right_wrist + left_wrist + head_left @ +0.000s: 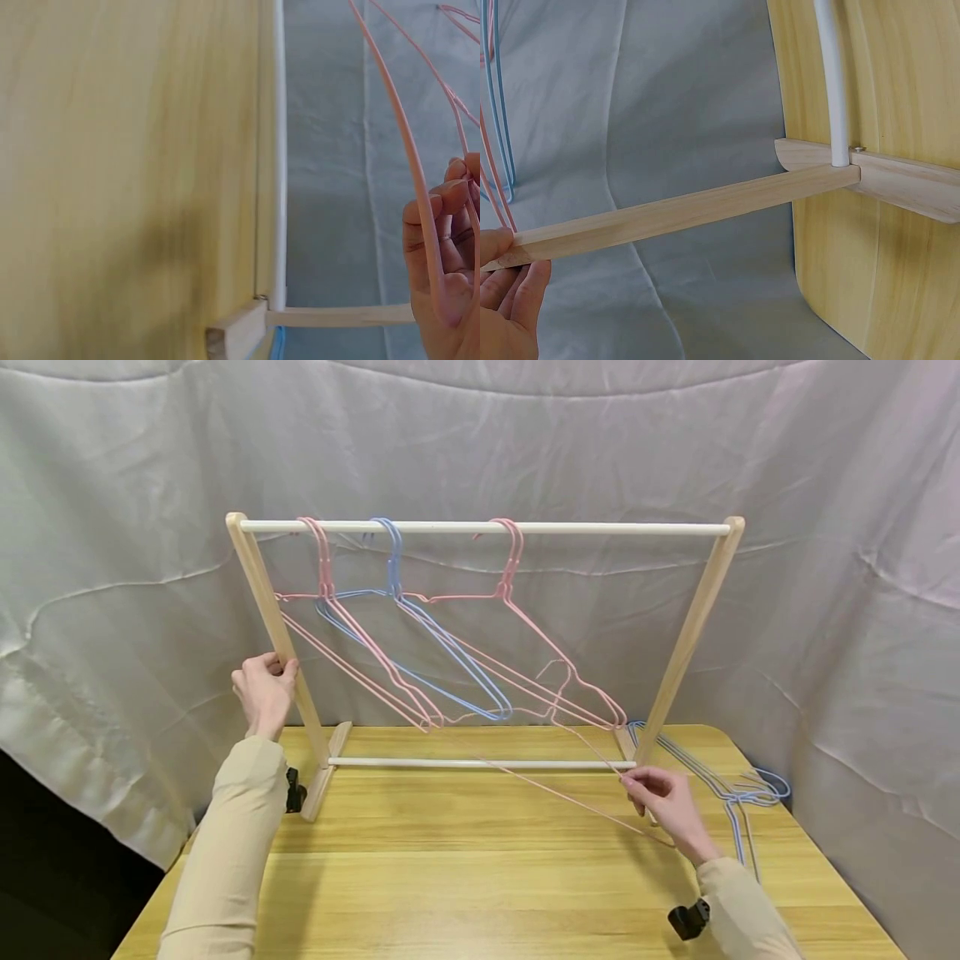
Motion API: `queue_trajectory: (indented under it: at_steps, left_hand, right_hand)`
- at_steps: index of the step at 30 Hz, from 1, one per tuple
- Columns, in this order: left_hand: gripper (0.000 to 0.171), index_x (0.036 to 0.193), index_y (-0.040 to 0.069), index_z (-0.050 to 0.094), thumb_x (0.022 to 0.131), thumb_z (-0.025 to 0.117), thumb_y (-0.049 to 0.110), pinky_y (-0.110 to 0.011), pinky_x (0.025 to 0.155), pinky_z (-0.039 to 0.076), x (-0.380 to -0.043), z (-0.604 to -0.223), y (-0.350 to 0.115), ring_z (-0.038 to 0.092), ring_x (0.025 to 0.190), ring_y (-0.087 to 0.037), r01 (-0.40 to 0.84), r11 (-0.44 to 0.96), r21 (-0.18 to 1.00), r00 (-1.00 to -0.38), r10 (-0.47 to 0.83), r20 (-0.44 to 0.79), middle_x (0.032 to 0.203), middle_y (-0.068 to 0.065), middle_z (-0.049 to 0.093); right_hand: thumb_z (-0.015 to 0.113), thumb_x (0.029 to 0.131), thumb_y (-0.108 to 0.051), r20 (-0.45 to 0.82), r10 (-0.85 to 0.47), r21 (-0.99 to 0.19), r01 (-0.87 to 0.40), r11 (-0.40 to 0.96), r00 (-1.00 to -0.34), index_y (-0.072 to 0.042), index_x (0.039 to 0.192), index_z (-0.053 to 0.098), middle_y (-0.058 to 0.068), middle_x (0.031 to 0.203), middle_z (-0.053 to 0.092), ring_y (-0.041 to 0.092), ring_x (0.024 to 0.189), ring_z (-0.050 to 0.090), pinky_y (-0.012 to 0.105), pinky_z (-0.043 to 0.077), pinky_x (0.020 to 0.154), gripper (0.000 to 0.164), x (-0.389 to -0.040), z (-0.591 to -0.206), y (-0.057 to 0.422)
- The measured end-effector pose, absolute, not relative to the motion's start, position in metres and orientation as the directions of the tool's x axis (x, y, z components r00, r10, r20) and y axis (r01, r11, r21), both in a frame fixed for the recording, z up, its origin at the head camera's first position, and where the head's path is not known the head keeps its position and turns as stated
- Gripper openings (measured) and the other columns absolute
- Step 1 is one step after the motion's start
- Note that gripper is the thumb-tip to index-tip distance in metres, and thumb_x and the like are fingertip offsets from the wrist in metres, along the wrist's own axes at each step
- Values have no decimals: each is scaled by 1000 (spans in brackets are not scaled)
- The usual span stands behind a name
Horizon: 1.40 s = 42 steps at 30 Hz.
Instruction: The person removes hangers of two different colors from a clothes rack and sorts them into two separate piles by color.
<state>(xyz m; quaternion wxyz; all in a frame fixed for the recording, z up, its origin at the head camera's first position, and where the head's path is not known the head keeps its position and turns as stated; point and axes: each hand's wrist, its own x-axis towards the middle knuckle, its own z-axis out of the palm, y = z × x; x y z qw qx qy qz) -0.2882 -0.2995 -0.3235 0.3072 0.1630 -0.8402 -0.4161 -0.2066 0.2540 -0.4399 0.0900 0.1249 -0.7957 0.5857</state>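
Note:
My left hand (266, 692) grips the left wooden post (667, 214) of a small clothes rack, thumb on one side and fingers on the other. With thumb and fingertips, my right hand (667, 803) pinches a pink clothes hanger (555, 793) by its shoulder wire, in front of the rack's right post (686, 643). That hanger's hook points up, below the white top rail (600, 529). In the right wrist view its pink wire (409, 142) passes across the palm. Pink hangers (324, 560) hang at the rail's left, blue hangers (394, 560) beside them, and more pink hangers (510, 560) near the middle.
Several blue and greyish hangers (738, 793) lie on the wooden table (465, 877) at the right, partly behind the right post. A white lower bar (480, 763) joins the rack's feet. Grey cloth (847, 610) hangs behind and around the table.

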Motion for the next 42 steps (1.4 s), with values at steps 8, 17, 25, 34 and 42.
queue_trajectory:
  at_steps: [8,17,25,34,42]
  left_hand:
    - [30,115,-2,73,99,61,20,-48,98,50,-288,-323,-300,66,109,-41,-23,596,803,-764,-529,370,116,-24,73]
    - [29,114,-2,73,99,60,20,-48,99,50,-288,-323,-300,65,110,-41,-18,594,804,-766,-525,371,116,-24,73]
    - [32,116,-2,72,100,59,22,-48,98,49,-288,-324,-301,64,110,-41,-23,591,807,-772,-523,361,118,-24,72]
    - [32,116,-2,72,100,59,22,-49,100,47,-288,-324,-301,62,112,-41,-20,589,808,-773,-521,361,118,-24,72]
    - [29,112,-2,73,99,60,21,-46,95,49,-287,-324,-300,65,106,-41,-12,599,801,-763,-524,380,115,-24,73]
  right_hand:
    - [62,97,-3,269,-209,-906,-320,278,-940,11,102,67,-3,70,63,11,55,54,28,47,50,15,-203,-456,243]
    - [62,97,-7,147,-263,-925,-227,306,-954,17,107,64,-3,70,61,5,58,54,27,48,52,26,-199,-473,231]
    - [63,97,-9,73,-340,-941,-178,288,-938,18,107,63,-5,69,59,2,59,52,25,48,52,29,-195,-481,222]
    - [63,96,-8,33,-405,-942,-164,293,-914,16,104,64,4,70,61,2,57,52,24,48,49,25,-194,-490,215]
    - [65,95,-11,-28,-447,-918,-154,365,-894,11,101,66,9,71,65,2,54,51,19,44,48,23,-192,-498,207]
